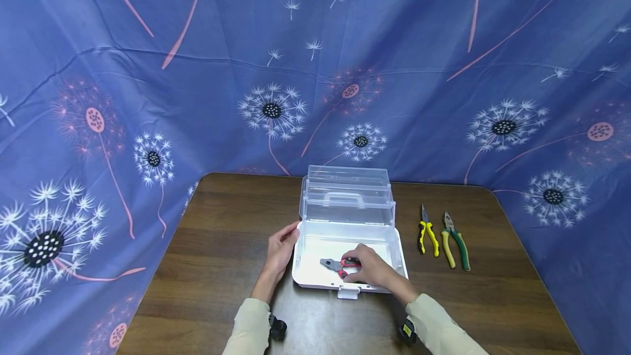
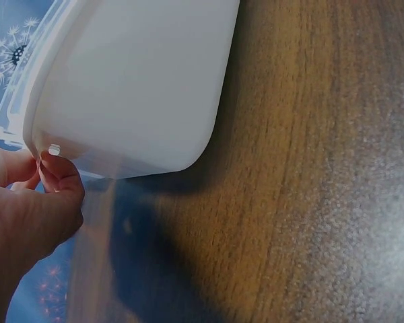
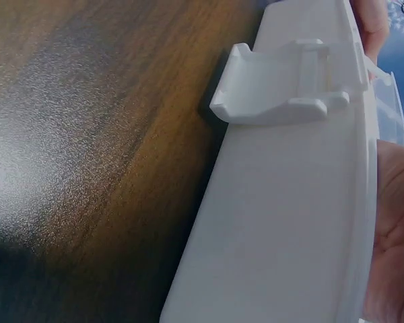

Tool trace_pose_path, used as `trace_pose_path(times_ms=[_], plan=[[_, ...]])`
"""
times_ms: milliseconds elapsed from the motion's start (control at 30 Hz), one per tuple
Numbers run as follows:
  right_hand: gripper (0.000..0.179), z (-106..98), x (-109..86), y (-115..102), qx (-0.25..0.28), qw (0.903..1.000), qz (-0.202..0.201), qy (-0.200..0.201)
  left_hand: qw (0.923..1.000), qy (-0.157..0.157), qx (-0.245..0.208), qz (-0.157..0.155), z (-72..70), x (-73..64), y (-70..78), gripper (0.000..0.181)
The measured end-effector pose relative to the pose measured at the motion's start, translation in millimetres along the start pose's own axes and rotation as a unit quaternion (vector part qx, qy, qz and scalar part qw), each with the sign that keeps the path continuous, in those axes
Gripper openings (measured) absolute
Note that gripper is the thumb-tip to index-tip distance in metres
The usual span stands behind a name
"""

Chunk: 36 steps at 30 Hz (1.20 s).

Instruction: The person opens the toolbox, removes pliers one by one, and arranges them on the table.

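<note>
A white plastic storage box [image 1: 307, 273] lies on the table, its clear lid [image 1: 348, 177] tipped back. My left hand [image 1: 280, 251] pinches the box's left rim between thumb and fingers, as the left wrist view also shows beside the white wall [image 2: 141, 87]. Inside the box, my right hand [image 1: 372, 268] grips combination pliers [image 1: 330, 264] by their red-and-black handles, the jaws pointing left. In the right wrist view, the front wall [image 3: 296, 202] covers the pliers and most of the right hand [image 3: 397, 229].
Yellow-and-black long-nose pliers [image 1: 428, 234] and green-and-yellow pliers [image 1: 455, 242] lie right of the box on the wooden table [image 1: 222, 218]. A white latch [image 1: 348, 293] hangs down at the box's front. Behind the table hangs a blue dandelion-print cloth [image 1: 207, 108].
</note>
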State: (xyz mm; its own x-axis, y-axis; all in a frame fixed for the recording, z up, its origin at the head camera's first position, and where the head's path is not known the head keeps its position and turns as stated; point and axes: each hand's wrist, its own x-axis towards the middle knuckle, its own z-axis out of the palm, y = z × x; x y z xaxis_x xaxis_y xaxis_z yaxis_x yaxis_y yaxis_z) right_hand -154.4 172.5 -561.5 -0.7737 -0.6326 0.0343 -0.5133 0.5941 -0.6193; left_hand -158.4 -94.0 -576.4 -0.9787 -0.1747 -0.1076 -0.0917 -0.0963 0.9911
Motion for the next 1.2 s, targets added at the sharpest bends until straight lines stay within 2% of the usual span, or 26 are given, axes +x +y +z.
trace_pose_path(times_ms=[167, 267, 367, 533, 733, 867, 967, 1100, 1200], plan=[[0.026, -0.1, 5.6, -10.4, 0.020, 0.9993, 0.010, -0.031, 1.0000, 0.000, 0.004, 0.001, -0.1, 0.4, -0.9, 0.032], [0.026, 0.1, 8.3, -15.3, 0.025, 0.9985, 0.008, -0.048, 1.0000, 0.001, 0.004, 0.001, 0.2, 0.2, -0.7, 0.032], [0.024, -1.0, 7.6, -17.1, 0.026, 0.9985, -0.001, -0.049, 1.0000, 0.002, 0.005, -0.003, 0.1, -0.4, -0.5, 0.032], [0.022, -5.7, -1.6, -15.6, 0.046, 0.9987, -0.020, -0.004, 0.9998, -0.003, 0.017, -0.001, 0.6, -2.3, 3.3, 0.032], [0.023, -20.1, -14.5, -16.2, 0.076, 0.9946, -0.033, 0.062, 0.9998, -0.007, 0.018, 0.009, 2.8, -15.9, 29.8, 0.032], [0.026, -34.6, -24.1, -17.4, 0.077, 0.9923, -0.004, 0.097, 0.9992, -0.015, 0.025, 0.028, 1.7, -20.3, 34.2, 0.033], [0.029, -47.1, -32.6, -17.4, 0.082, 0.9884, 0.048, 0.119, 0.9993, -0.012, 0.026, 0.022, 1.5, -18.2, 32.0, 0.033], [0.034, -64.6, -44.0, -14.5, 0.127, 0.9748, 0.126, 0.134, 0.9998, -0.004, 0.019, -0.001, 1.3, -10.2, 21.5, 0.032], [0.037, -75.7, -53.0, -7.5, 0.159, 0.9632, 0.156, 0.151, 0.9998, -0.005, 0.019, 0.000, 1.3, -3.9, 8.6, 0.032]])
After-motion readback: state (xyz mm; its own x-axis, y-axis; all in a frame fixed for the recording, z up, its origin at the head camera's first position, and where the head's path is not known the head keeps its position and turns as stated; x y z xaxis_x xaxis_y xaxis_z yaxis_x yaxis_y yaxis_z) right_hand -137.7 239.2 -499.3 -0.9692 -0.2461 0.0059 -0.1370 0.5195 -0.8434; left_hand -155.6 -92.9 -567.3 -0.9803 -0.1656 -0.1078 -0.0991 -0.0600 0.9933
